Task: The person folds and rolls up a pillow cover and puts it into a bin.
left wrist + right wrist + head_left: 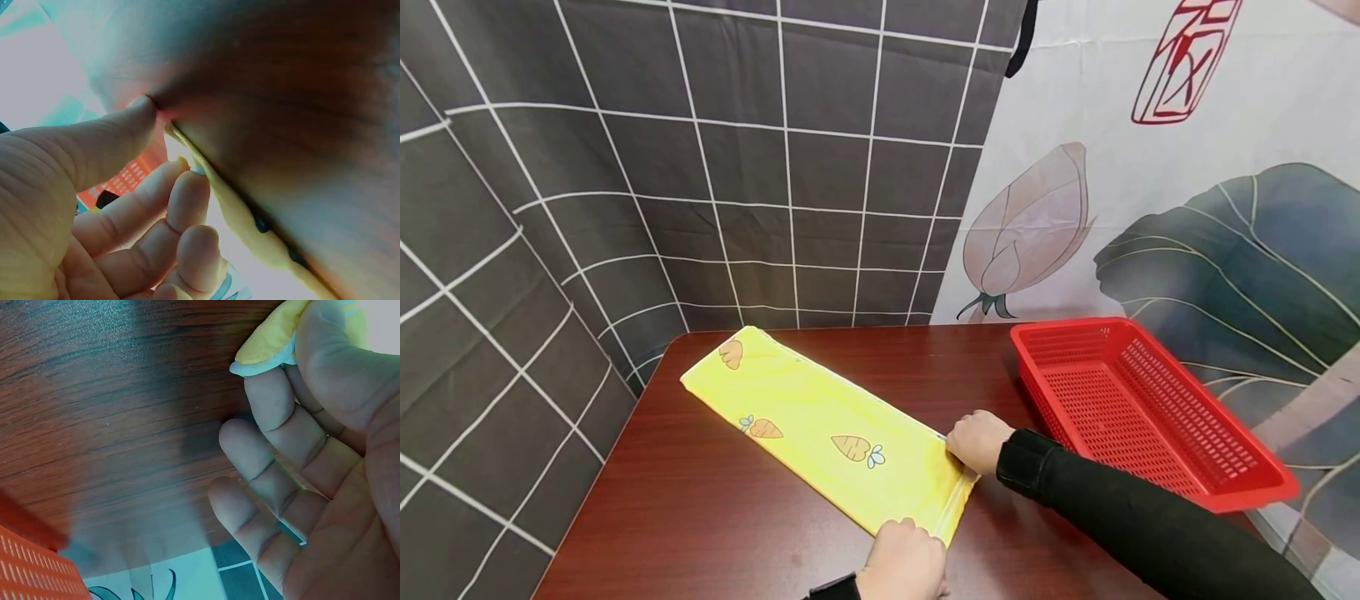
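Observation:
A folded yellow cloth (820, 417) with a carrot print lies slantwise on the table as a long strip with pale edging. At its near right end, my right hand (980, 442) pinches the far corner. The right wrist view shows this yellow corner (269, 344) between thumb and index finger, the other fingers loosely bent. My left hand (906, 554) is at the near corner, fingers curled on the cloth edge. In the left wrist view, the left fingertips (190, 187) meet the yellow edge (231, 212), while the thumb stands apart from it.
A red plastic basket (1157, 417) with slotted walls stands on the right of the brown table (700, 508), behind the right forearm. A dark grid-patterned curtain (737, 167) hangs at the back and left. A flower-printed white cloth (1037, 108) hangs at the right.

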`<state>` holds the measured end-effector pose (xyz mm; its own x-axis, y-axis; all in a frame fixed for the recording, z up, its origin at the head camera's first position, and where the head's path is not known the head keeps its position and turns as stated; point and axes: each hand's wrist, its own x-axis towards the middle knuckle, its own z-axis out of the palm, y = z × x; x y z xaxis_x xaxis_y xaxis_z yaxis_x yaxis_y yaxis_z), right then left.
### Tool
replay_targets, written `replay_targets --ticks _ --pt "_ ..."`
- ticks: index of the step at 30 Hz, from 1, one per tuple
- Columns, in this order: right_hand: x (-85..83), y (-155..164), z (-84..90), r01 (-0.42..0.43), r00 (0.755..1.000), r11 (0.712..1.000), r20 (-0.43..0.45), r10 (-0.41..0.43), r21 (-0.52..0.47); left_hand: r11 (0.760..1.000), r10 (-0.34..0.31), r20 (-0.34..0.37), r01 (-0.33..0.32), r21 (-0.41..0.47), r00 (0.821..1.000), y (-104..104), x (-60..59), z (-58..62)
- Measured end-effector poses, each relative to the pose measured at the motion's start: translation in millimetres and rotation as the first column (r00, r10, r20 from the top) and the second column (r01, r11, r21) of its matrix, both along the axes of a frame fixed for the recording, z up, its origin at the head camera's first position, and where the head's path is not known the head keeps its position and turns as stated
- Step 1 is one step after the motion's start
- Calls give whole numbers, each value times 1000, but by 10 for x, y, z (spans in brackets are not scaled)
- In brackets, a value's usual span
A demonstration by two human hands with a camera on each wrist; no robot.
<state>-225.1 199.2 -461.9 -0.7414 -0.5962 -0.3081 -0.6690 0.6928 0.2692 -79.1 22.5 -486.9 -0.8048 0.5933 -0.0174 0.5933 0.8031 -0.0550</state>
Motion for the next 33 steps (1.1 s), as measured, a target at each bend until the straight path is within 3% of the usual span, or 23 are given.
replay_targets --ticks 8,13,19,23,28,33 --pt "-27 12 14 -50 998 999 -23 50 -6 998 10 -61 -13 -54 998 72 64 -18" --pt "3 -3 61 -43 998 997 39 45 -57 997 20 -102 -27 -69 995 100 120 -53" --pt "32 1 62 -28 996 993 84 37 -112 995 23 -121 -34 -92 992 123 157 -81" --pt "29 32 26 -12 992 991 121 28 -131 995 31 -83 -39 -88 996 127 155 -63" --pt "31 58 19 2 989 989 145 20 -150 997 15 -37 -18 -78 999 122 137 -48" --pt "57 74 42 19 986 985 164 9 -169 998 -41 -117 35 -60 992 88 130 -77"
